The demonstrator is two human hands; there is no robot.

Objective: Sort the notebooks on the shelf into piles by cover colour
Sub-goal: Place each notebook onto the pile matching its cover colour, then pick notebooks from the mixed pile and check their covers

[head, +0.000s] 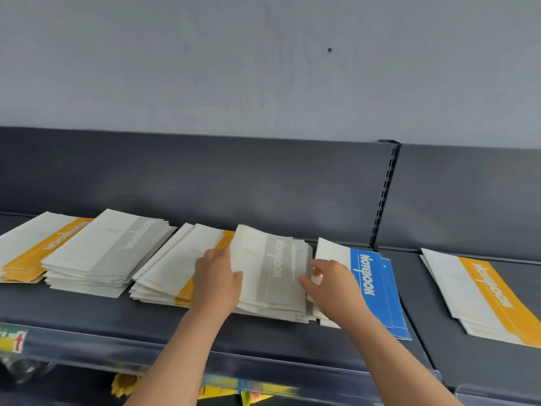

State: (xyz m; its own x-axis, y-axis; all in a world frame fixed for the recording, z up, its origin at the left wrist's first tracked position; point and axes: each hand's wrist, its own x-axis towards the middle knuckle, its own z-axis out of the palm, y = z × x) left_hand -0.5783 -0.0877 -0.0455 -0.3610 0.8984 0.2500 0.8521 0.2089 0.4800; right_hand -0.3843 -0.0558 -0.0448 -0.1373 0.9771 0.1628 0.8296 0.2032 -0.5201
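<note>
Dark shelf [87, 317], grey wall [263, 68] behind: left hand [218, 278] and right hand [332, 285] grip the middle grey pile [272, 273] by its edges, a yellow pile [175, 265] crowding its left, a blue pile [377, 285] tight on its right.

A pale grey wall [263, 54] is filling the upper half of the view, evenly lit and carrying one small dark spot [330, 50]. Below it a dark grey back panel [205, 177] is running the full width. A slotted upright [385, 194] is splitting it toward the right into two bays. The dark shelf [87, 312] is stretching across both bays. Along its front edge a clear price rail [263, 358] is catching reflections, and at its far left a sticker [13, 338] with a red arrow is showing.
</note>
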